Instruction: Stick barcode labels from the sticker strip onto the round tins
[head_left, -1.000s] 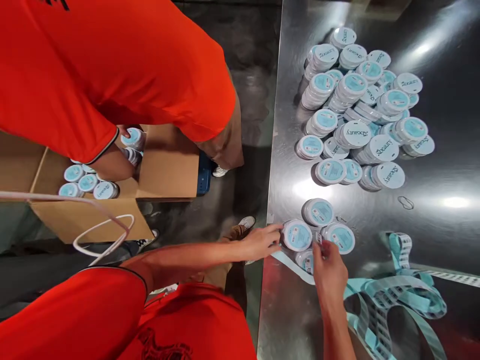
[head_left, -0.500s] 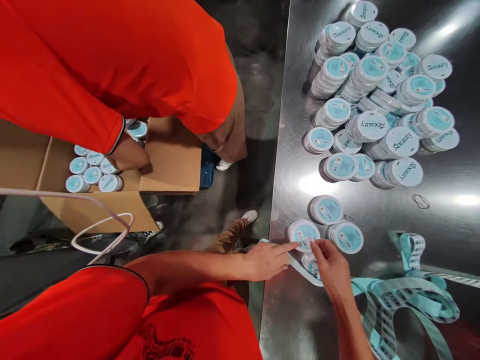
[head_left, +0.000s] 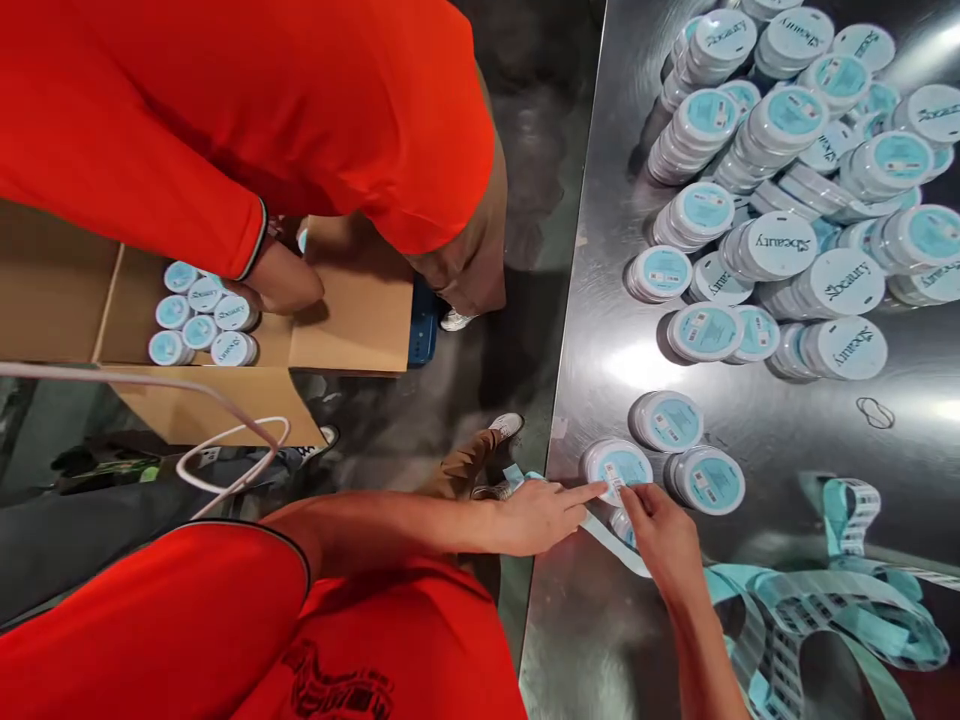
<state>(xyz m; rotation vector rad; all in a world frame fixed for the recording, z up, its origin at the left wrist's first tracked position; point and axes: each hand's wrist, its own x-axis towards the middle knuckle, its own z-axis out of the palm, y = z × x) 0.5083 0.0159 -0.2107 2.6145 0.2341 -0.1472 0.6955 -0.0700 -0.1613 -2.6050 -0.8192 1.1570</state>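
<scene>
Left hand [head_left: 536, 518] half open, index stretched out onto round white tin with pale-blue top [head_left: 619, 470]. Right hand [head_left: 660, 540] narrow pinch on small white barcode sticker [head_left: 615, 480] on same tin. Tin near edge of shiny stainless steel tabletop [head_left: 600, 650], long teal barcode label strip [head_left: 825, 610] looped just beside. Big heap of white-and-blue tins [head_left: 780, 200] farther up. Co-worker's hand [head_left: 281, 282] at brown cardboard box [head_left: 360, 310].

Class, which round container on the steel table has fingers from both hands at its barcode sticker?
The container between both hands: the left index finger and right fingertips reach its barcode sticker. The containers above and right sit apart from the hands.
</scene>
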